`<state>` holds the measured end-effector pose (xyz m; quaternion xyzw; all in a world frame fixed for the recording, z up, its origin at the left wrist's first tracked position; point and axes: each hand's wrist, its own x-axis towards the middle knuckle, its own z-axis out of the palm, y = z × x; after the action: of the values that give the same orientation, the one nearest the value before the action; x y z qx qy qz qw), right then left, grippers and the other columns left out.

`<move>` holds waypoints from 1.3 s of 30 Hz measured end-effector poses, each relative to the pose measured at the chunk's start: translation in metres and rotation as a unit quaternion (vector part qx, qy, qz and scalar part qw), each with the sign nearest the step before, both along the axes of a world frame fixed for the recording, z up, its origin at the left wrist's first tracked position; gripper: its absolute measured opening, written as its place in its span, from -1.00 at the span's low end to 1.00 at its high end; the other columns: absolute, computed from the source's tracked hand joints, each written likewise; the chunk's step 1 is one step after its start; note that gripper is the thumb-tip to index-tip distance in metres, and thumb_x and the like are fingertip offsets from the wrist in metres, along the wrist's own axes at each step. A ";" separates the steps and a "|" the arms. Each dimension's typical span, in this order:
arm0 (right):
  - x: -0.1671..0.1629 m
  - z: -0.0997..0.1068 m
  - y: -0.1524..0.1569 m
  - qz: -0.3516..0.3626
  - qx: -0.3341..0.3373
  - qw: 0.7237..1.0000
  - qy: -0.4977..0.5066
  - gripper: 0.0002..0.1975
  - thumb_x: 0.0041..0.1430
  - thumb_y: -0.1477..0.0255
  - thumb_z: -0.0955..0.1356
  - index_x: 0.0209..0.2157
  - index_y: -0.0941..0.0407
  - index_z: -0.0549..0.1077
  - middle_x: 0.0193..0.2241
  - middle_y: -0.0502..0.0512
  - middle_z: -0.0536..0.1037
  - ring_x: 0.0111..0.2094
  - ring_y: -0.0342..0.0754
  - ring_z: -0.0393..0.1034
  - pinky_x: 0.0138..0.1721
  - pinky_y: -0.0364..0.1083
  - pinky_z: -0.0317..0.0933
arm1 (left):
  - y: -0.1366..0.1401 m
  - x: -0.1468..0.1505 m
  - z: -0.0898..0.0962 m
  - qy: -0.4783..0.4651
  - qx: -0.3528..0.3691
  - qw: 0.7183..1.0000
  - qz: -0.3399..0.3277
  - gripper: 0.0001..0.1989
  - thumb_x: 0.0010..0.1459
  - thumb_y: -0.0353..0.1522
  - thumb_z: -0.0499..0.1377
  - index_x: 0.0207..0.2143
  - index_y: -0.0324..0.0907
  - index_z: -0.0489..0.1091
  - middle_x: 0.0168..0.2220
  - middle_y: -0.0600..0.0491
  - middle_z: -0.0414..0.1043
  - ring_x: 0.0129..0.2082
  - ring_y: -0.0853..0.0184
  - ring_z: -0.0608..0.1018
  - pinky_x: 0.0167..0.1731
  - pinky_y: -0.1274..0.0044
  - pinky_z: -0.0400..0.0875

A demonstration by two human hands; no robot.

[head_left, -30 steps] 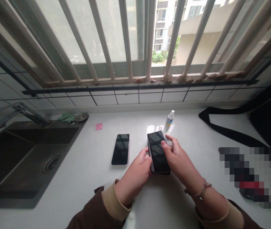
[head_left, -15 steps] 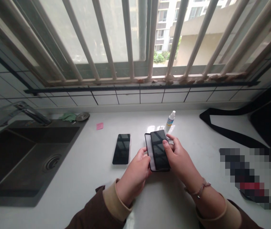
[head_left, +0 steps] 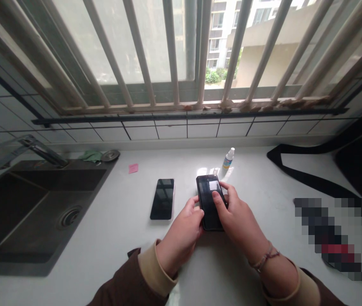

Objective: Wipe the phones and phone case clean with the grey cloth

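A black smartphone (head_left: 211, 212) lies screen up between my two hands, lined up with the dark phone case (head_left: 198, 185) beneath it. Whether it is fully seated in the case I cannot tell. My left hand (head_left: 185, 225) grips the case's left side, its thumb at the lower left edge. My right hand (head_left: 240, 216) holds the phone's right side, thumb pressed on the screen and fingers along the edge. A second smartphone (head_left: 162, 199) rests screen up on the counter, left of the held one. Behind the held phone stands a small white-capped bottle (head_left: 228, 160).
On the left, a sink (head_left: 45, 272) with a faucet (head_left: 40, 151) is set into the white counter (head_left: 120, 238). A pink sticky note (head_left: 133, 168) lies near the back. To the right are a black strap (head_left: 302, 174) and a pixelated item (head_left: 330, 238). A barred window rises behind.
The phone has shifted left over the case, covering the pale inside that showed on its left. My right thumb moved left with it. My left hand barely moved.
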<state>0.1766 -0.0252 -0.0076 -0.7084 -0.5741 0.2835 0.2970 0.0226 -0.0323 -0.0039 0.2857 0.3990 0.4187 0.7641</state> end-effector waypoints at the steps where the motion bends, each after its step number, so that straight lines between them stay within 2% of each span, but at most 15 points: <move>1: 0.000 0.000 0.000 0.002 0.001 1.000 0.003 -0.42 0.45 0.01 0.17 0.33 0.02 0.27 -0.05 0.26 0.69 -0.07 0.29 0.62 -0.12 0.11 0.36 | 0.000 0.000 0.000 -0.002 0.001 1.000 0.003 -0.57 0.26 -0.42 0.20 0.18 -0.16 0.36 -0.12 -0.08 0.61 -0.07 0.19 0.65 -0.15 0.47 0.50; 10: 0.000 0.004 -0.004 0.028 0.029 0.998 0.052 -0.38 0.47 -0.04 0.16 0.32 0.05 0.32 -0.24 0.18 0.70 -0.22 0.20 0.63 -0.25 0.04 0.37 | 0.005 0.000 -0.006 -0.013 0.034 0.997 0.075 -0.65 0.27 -0.24 0.35 0.05 -0.19 0.52 0.01 -0.13 0.62 0.09 0.10 0.60 0.11 0.36 0.46; 16: 0.004 0.006 -0.002 0.024 0.073 0.996 0.047 -0.38 0.46 -0.03 0.19 0.24 0.10 0.49 -0.06 0.26 0.68 -0.19 0.16 0.62 -0.23 0.01 0.42 | 0.006 -0.001 -0.008 -0.031 0.018 0.994 0.099 -0.65 0.26 -0.28 0.36 0.06 -0.20 0.54 0.03 -0.11 0.63 0.11 0.11 0.60 0.13 0.36 0.47; 23: 0.006 0.004 -0.004 0.024 0.061 0.993 0.096 -0.45 0.44 -0.01 0.25 0.22 -0.01 0.55 -0.05 0.15 0.70 -0.16 0.11 0.63 -0.08 0.04 0.42 | 0.009 -0.005 -0.007 -0.060 0.000 0.990 0.124 -0.75 0.27 -0.35 0.32 -0.01 -0.21 0.56 -0.03 -0.08 0.64 0.09 0.13 0.62 0.11 0.38 0.49; 25: 0.005 0.003 -0.003 0.030 0.061 0.992 0.107 -0.46 0.44 -0.01 0.25 0.22 -0.01 0.53 -0.12 0.14 0.71 -0.18 0.09 0.61 -0.11 0.02 0.41 | 0.011 -0.006 -0.005 -0.061 0.000 0.988 0.143 -0.75 0.25 -0.37 0.32 -0.02 -0.21 0.56 -0.04 -0.08 0.64 0.08 0.13 0.62 0.12 0.37 0.50; 27: 0.004 0.001 -0.002 0.031 0.048 0.992 0.117 -0.47 0.45 -0.04 0.23 0.12 0.04 0.53 -0.25 0.12 0.68 -0.26 0.07 0.59 -0.22 -0.01 0.38 | 0.013 -0.007 -0.002 -0.064 0.002 0.985 0.161 -0.75 0.25 -0.39 0.31 -0.02 -0.21 0.56 -0.03 -0.07 0.64 0.09 0.13 0.62 0.12 0.37 0.50; 29: 0.002 0.000 -0.002 0.052 0.019 0.992 0.116 -0.46 0.47 -0.08 0.17 -0.11 0.05 0.52 -0.39 0.09 0.63 -0.37 0.05 0.54 -0.34 -0.04 0.31 | 0.015 -0.008 0.001 -0.071 0.015 0.981 0.178 -0.75 0.27 -0.39 0.30 0.00 -0.20 0.55 -0.01 -0.06 0.64 0.09 0.14 0.62 0.13 0.36 0.50; 32: 0.000 0.001 -0.004 0.155 -0.016 0.981 0.112 -0.34 0.51 -0.09 0.05 -0.41 0.04 0.44 -0.50 0.05 0.55 -0.45 -0.01 0.47 -0.40 -0.07 0.22 | 0.018 -0.010 0.004 -0.088 0.053 0.974 0.200 -0.73 0.31 -0.37 0.27 0.05 -0.16 0.52 0.03 -0.04 0.62 0.11 0.17 0.61 0.16 0.36 0.48; 35: -0.003 0.002 -0.007 0.222 -0.018 0.966 0.129 -0.31 0.54 -0.06 0.02 -0.47 0.05 0.41 -0.52 0.03 0.54 -0.47 -0.04 0.44 -0.39 -0.08 0.19 | 0.019 -0.012 0.006 -0.099 0.059 0.970 0.214 -0.71 0.33 -0.38 0.25 0.09 -0.14 0.51 0.04 -0.03 0.62 0.12 0.20 0.61 0.17 0.37 0.47; 39: -0.004 0.005 -0.008 0.227 0.003 0.969 0.102 -0.36 0.55 -0.03 0.06 -0.47 0.04 0.38 -0.57 -0.01 0.50 -0.52 -0.04 0.39 -0.40 -0.07 0.14 | 0.017 -0.013 0.007 -0.108 0.061 0.969 0.213 -0.73 0.33 -0.40 0.24 0.07 -0.16 0.51 0.01 -0.03 0.63 0.10 0.23 0.61 0.17 0.42 0.46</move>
<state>0.1728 -0.0329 -0.0022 -0.5261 -0.6873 0.4124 0.2842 0.0094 -0.0148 0.0029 0.1933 0.3397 0.6240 0.6767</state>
